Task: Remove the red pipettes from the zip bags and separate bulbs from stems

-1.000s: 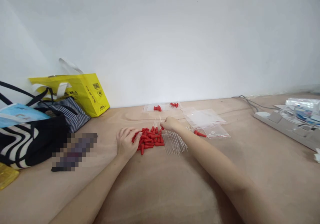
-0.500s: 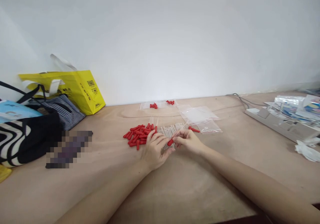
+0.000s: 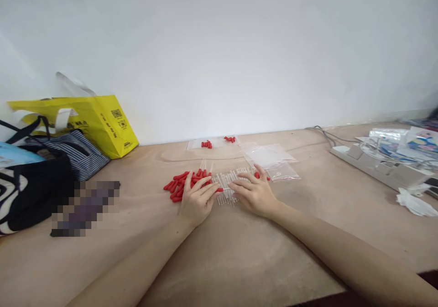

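My left hand (image 3: 197,203) pinches a red rubber dropper bulb (image 3: 220,189), whose open end faces right. Opposite it, my right hand (image 3: 257,195) grips a thin glass dropper tube (image 3: 226,189) between thumb and fingers. Bulb and tube meet end to end; how far the tube sits inside cannot be made out. Beneath both hands lies a row of clear glass tubes (image 3: 224,179). A pile of red bulbs (image 3: 174,187) is partly hidden by my left hand. Several droppers with tubes in their bulbs (image 3: 204,166) point away at the pile's far side.
Clear zip bags (image 3: 270,156) lie behind my right hand. Two small clusters of red bulbs (image 3: 206,144) rest in bags near the wall. A yellow bag (image 3: 102,120) and a black bag (image 3: 37,188) stand left. A power strip (image 3: 369,168) and tissue (image 3: 415,203) are right.
The bulb and tube have turned from slanted to nearly level. My left hand now pinches the bulb, and my right hand's fingers have spread more. The view has shifted slightly.
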The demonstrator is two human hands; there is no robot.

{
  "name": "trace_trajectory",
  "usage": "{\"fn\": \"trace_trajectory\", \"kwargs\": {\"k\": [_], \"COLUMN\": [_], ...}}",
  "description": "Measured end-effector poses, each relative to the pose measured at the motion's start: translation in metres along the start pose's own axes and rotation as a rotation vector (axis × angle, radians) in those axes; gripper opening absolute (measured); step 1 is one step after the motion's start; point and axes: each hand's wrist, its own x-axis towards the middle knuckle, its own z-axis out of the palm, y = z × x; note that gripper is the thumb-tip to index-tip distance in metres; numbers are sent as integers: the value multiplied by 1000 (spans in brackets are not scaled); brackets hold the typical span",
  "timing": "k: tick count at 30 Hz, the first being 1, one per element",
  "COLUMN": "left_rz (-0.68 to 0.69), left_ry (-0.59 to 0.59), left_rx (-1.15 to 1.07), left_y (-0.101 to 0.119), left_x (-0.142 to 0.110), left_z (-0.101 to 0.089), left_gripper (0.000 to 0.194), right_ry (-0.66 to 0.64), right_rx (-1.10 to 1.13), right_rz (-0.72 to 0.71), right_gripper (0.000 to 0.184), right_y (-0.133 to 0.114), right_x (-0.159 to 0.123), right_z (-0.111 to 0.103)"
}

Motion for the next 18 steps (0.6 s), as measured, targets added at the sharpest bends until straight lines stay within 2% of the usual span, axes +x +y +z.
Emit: {"fn": "trace_trajectory", "kwargs": {"k": [4,8,12,18], "left_rz": [15,32,55,67], "left_ry": [0,-45,-101,-137], "left_rx": [-29,-14,-17,8], "left_y": [9,9,6,6], "left_x": [2,3,3,0], "left_z": [1,2,5,1], "left_gripper": [14,16,17,17], "right_ry": [63,127,99,47], "right_rx": [-81,-96,-94,-74], "right_rz": [-32,-66,-65,-46], "right_gripper": [22,24,28,23], "right_y": [-13,-14,-11,-12], "right_x": [0,-3,-4,-4], "right_z": [13,18,16,13]}}
